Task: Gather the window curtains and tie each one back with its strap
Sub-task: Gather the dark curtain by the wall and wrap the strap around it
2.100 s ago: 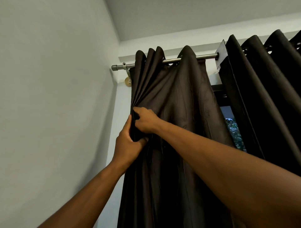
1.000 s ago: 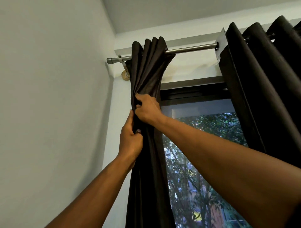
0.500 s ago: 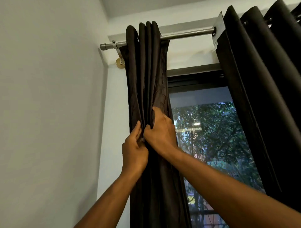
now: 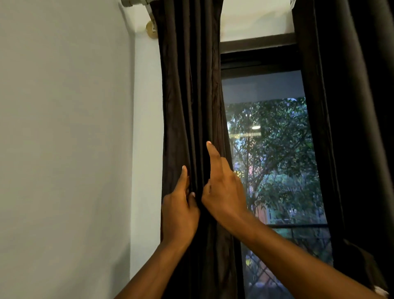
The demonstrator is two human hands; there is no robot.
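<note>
The dark brown left curtain [image 4: 191,96] hangs bunched into narrow folds at the left side of the window. My left hand [image 4: 179,215] pinches the folds from the left, thumb pressed on the fabric and index finger pointing up. My right hand [image 4: 223,192] grips the same bundle from the right, its index finger stretched up along a fold. The two hands nearly touch. The right curtain [image 4: 351,106] hangs at the right side of the window. No strap is in view.
A plain wall [image 4: 64,149] runs close on the left. The curtain rod end [image 4: 132,2] and its round bracket [image 4: 151,29] sit at the top. The window glass [image 4: 273,160] between the curtains shows trees and a railing outside.
The left curtain was pushed left along the rod into a tight bundle, uncovering the window. Both hands have slid down the folds, and the view has dropped lower.
</note>
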